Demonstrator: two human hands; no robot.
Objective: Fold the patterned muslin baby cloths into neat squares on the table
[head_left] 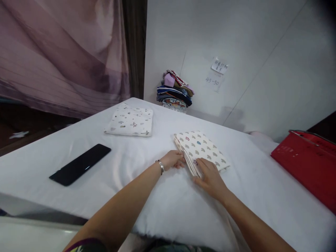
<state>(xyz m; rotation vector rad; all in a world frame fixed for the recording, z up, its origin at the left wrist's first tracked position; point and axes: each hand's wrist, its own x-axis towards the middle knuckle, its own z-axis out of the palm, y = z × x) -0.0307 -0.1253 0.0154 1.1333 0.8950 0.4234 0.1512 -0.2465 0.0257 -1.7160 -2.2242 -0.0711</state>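
Note:
A folded cream cloth (pixel 201 145) with a grey-beige mushroom-like print and a few red and blue marks lies on the white-covered table. Its layered folds face left. At that left edge my left hand (pixel 172 159) is closed, with its fingertips on the layers; a silver bracelet sits on the wrist. My right hand (pixel 211 176) grips the near corner, its fingers on the top face and the thumb by the folded edge. Further left and back lies another folded white cloth (pixel 132 120), printed with small palm trees and plants. Neither hand touches it.
A dark flat phone-like slab (pixel 81 164) rests on the table's left part. Stacked folded clothes (pixel 174 91) stand by the wall behind the far edge. At right is a red bag-like object (pixel 304 157). Paper notes (pixel 219 66) hang on the wall; a pink curtain (pixel 65 52) hangs left.

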